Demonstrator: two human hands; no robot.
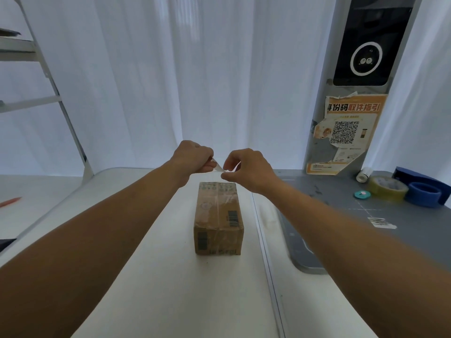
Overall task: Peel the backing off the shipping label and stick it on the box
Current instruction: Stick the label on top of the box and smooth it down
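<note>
I am seeing the left hand (195,156) and the right hand (246,168) both pinching the small label (218,167), at 12 o'clock above the box (218,215) on the surface (170,276). I think peeling is happening; sticking it down comes next.

1. A white table (170,276) fills the middle.
2. Behind the table hangs a pale curtain (170,69), lit from behind.
3. Left of the table stands a metal shelf frame (52,86).
4. Right of the table lies a grey mat (341,215); behind the mat rises a grey post (324,132) bearing an orange poster (346,132).
</note>
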